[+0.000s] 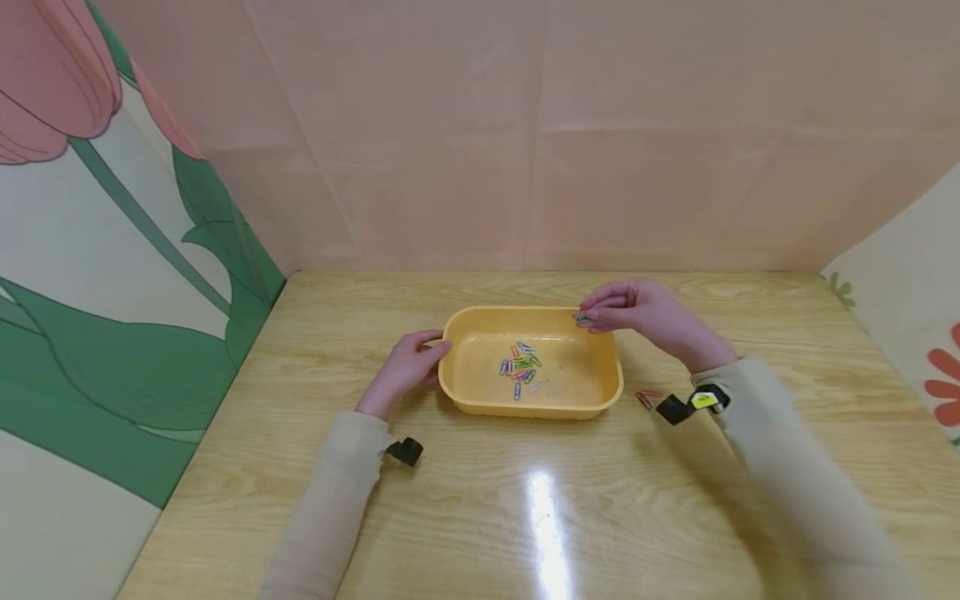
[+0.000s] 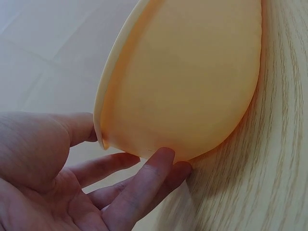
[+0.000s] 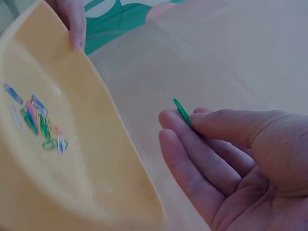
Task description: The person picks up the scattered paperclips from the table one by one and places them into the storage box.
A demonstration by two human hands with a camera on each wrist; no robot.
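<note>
A yellow plastic basin (image 1: 570, 379) sits on the table with several coloured paper clips (image 1: 521, 363) in a loose pile on its floor. My left hand (image 1: 408, 367) holds the basin's left end; in the left wrist view the thumb is at the rim and the fingertips (image 2: 163, 156) lie against the outer wall. Over the back right corner of the basin, my right hand (image 1: 637, 317) pinches a green paper clip (image 3: 181, 111) between thumb and forefinger. One end of that clip sticks out past the fingertips.
A few red and dark paper clips (image 1: 648, 397) lie on the wooden table (image 1: 480, 500) right of the basin, close to the right wrist's camera strap (image 1: 693, 402). Behind the table hangs a pink cloth (image 1: 540, 200), with flower-printed panels (image 1: 135, 358) at the sides.
</note>
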